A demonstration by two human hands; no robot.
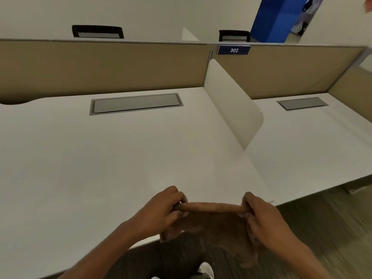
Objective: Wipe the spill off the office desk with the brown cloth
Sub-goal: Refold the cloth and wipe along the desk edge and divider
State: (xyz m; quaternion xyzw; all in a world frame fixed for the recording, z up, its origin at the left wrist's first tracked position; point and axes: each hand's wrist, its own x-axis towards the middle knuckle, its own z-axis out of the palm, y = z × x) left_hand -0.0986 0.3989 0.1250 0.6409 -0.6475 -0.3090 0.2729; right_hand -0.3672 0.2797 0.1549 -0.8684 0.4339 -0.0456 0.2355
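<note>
Desk: We stand at the near edge of a wide, off-white office desk [104,158], its surface blurred, so we cannot make out any spill.
Partition: A tan fabric partition [100,67] lines the desk's far side; a rounded cream divider panel [231,105] separates it from the neighbouring desk.
Hatch: A grey rectangular cable hatch [135,103] sits flush near the back.
Cloth: We hold the brown cloth [213,220] stretched taut over the desk's front edge, its top rolled, the rest hanging below.
Left hand: Our left hand [167,208] is clenched around the cloth's left end.
Right hand: Our right hand [263,216] is clenched around its right end.
Sign: A small blue plate reading "302" [233,50] hangs on the partition.
</note>
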